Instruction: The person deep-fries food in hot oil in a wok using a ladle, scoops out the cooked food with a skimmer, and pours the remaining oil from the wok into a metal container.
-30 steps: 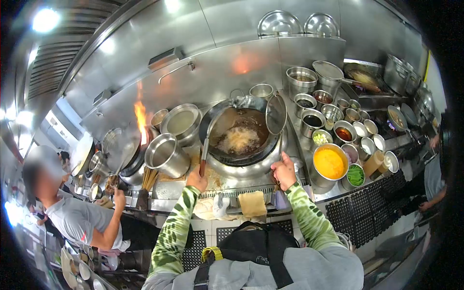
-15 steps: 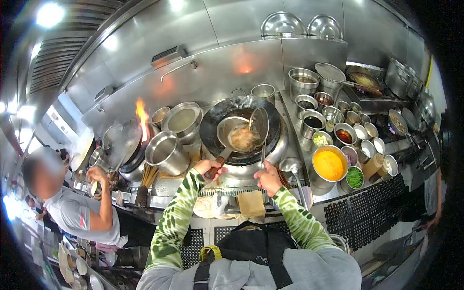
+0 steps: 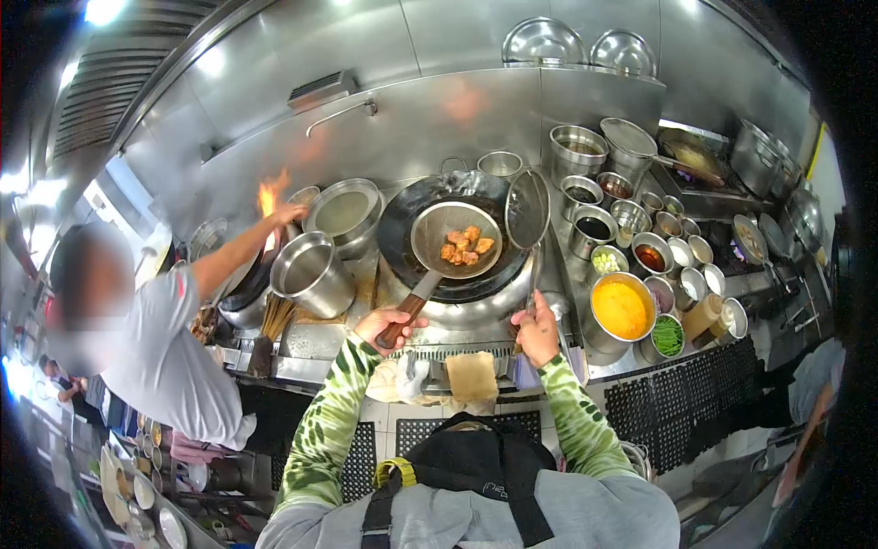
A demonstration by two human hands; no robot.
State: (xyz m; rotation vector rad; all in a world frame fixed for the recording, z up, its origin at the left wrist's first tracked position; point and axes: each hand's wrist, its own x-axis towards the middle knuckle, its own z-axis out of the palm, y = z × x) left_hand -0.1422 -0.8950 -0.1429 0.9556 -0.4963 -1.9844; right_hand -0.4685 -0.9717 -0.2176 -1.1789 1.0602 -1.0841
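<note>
head view: your left fingers grip wooden handle point(image 3: 422, 295) of strainer point(image 3: 430, 240); browned pieces point(image 3: 472, 233) sit in its mesh above wok point(image 3: 395, 233), browning done, none tipped out; your right fingers close round mesh skimmer point(image 3: 528, 210).

Past the hands is a shiny metal wall point(image 3: 366, 128). Bright lights point(image 3: 103, 11) glow at the far left. Black mats point(image 3: 695, 393) lie on the floor point(image 3: 402, 412).
</note>
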